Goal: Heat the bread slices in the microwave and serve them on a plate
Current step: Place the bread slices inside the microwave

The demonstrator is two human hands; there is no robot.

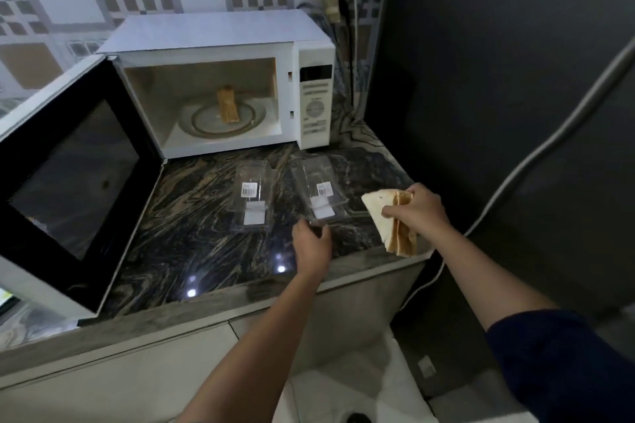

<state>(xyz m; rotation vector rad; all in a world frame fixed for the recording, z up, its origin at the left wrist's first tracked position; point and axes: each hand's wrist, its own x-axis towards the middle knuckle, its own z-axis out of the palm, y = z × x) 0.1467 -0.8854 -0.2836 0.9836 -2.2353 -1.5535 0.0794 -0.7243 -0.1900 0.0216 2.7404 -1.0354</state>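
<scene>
Nearest you is your right arm's dark blue sleeve (pixel 563 371), with both bare forearms reaching forward over the counter edge. Your right hand (pixel 421 211) is curled round a stack of bread slices (pixel 385 218), thumb on top and fingers underneath, holding it above the front right corner of the countertop (pixel 192 227). The stack shows a pale face toward you and its brown crust edges hang down by your palm. Your left hand (pixel 311 245) is lower and to the left, its fingers bent at the near end of the right-hand packet (pixel 319 194). It seems to pinch that clear plastic edge, though blur makes the contact hard to confirm. Just beside it lies the left-hand packet (pixel 252 197), also clear with a white label, flat on the dark veined stone. Beyond the packets stands the white microwave (pixel 220 31) against the tiled wall, with its door (pixel 68 175) swung wide open to your left. Inside it, more bread (pixel 227 105) stands upright in the middle of a round plate (pixel 206 122). A white cable (pixel 354 10) runs down the wall behind the microwave's right side, and a dark appliance front (pixel 498 79) fills the right of your view.
</scene>
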